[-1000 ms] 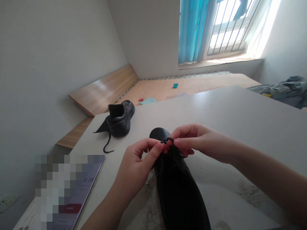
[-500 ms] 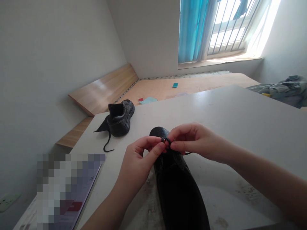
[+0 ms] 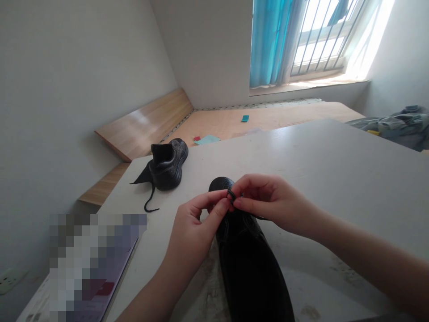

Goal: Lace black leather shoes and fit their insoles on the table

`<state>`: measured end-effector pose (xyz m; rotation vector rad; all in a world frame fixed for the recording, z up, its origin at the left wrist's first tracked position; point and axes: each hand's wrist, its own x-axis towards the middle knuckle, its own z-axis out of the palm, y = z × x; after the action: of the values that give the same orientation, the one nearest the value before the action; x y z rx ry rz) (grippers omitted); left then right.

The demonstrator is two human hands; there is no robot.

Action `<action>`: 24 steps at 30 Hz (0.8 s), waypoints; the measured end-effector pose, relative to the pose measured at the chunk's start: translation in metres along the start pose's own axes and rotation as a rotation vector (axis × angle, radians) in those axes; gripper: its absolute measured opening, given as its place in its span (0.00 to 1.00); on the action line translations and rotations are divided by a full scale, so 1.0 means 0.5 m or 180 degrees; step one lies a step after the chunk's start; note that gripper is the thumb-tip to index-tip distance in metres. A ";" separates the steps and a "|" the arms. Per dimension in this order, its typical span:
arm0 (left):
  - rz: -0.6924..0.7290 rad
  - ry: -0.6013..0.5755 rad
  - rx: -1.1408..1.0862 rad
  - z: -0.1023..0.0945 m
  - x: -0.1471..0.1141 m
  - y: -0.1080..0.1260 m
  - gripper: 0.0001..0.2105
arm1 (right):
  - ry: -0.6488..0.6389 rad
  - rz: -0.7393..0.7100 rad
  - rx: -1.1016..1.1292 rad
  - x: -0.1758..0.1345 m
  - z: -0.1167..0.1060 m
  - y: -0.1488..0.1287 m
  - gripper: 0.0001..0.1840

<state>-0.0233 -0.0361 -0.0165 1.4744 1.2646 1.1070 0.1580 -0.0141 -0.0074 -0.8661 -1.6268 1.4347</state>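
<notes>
A black leather shoe lies on the white table, its toe pointing away from me and its opening towards me. Over its front part, my left hand pinches a black shoelace between thumb and forefinger. Opposite it, my right hand grips the same lace, with fingertips meeting those of my left. A short length of lace sticks out beneath my right hand. My fingers hide the lace holes and most of the lace there.
Another black shoe stands at the table's far left, a loose lace trailing from it. A flat purple box or booklet, partly blurred, lies at the near left. Beyond the white table is a wooden surface with small coloured pieces.
My right fingertips have shifted slightly left, closer to my left fingertips. The lace loop between them looks smaller and tighter. The shoe stays in place.
</notes>
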 end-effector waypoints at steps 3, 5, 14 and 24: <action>0.0096 0.0030 0.0185 0.000 -0.001 0.003 0.12 | 0.0140 -0.0231 -0.0292 -0.002 0.004 0.000 0.07; 0.0178 0.0037 0.0278 -0.001 -0.002 0.005 0.12 | 0.0173 -0.0357 -0.0529 -0.004 0.005 -0.001 0.06; 0.0076 -0.0062 0.0261 -0.001 -0.005 0.004 0.11 | 0.0206 -0.0543 -0.0977 -0.009 0.012 -0.002 0.04; 0.0227 -0.0189 0.0177 0.000 -0.005 0.012 0.11 | 0.0325 -0.0320 -0.1251 -0.013 0.010 -0.002 0.07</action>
<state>-0.0223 -0.0393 -0.0111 1.5932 1.2186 1.0742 0.1565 -0.0224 -0.0075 -1.0400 -1.8766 0.9991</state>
